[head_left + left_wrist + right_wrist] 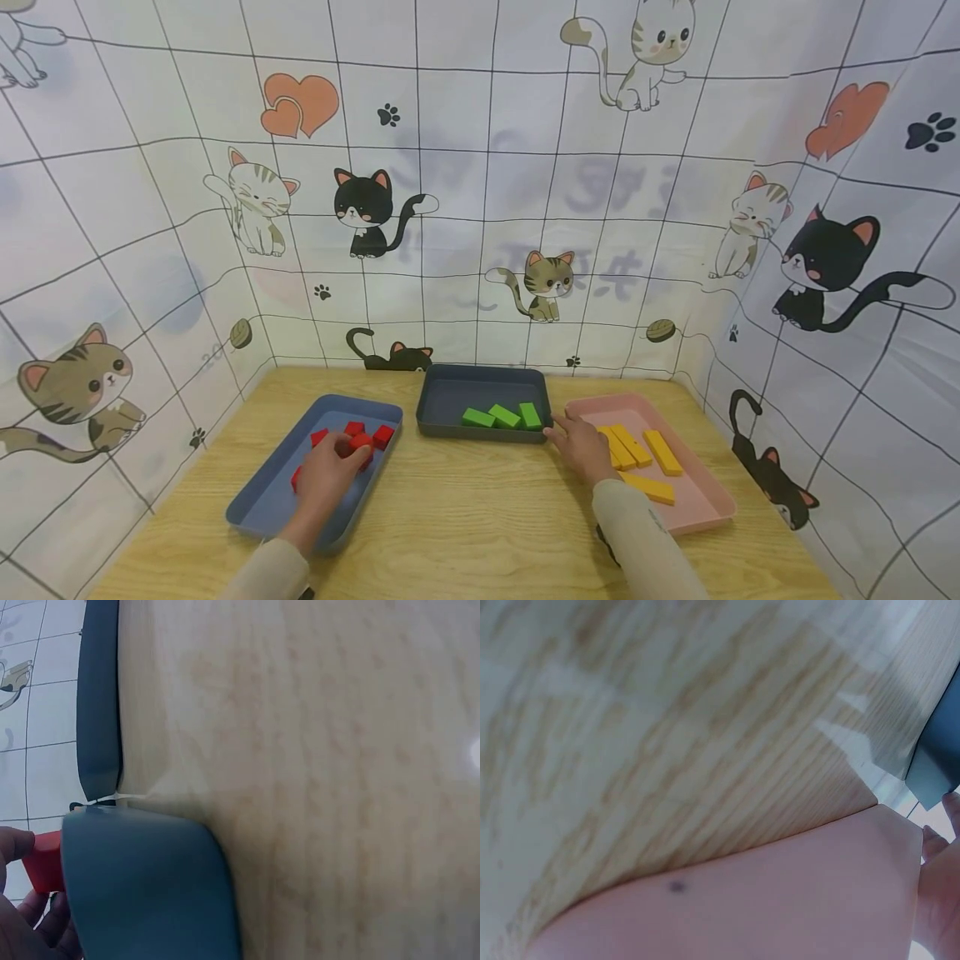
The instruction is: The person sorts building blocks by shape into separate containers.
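Note:
Over the blue tray [262,500] on the left, my left hand [327,475] pinches a red block [362,442] between thumb and fingers. Several other red blocks [383,436] lie in that tray around the hand, partly hidden by it. The left wrist view shows the same red block [46,862] in the fingers, partly covered by the tray wall. My right hand [581,446] reaches past the pink tray [705,504], its fingertips at the right front corner of the dark tray [480,383]. In the right wrist view, fingers [951,810] touch that corner.
Several green blocks [505,416] lie along the front of the dark tray. The pink tray holds several long yellow blocks [662,452]. All three trays stand on a wooden table [465,517], with a cat-printed cloth [465,200] behind and at the sides.

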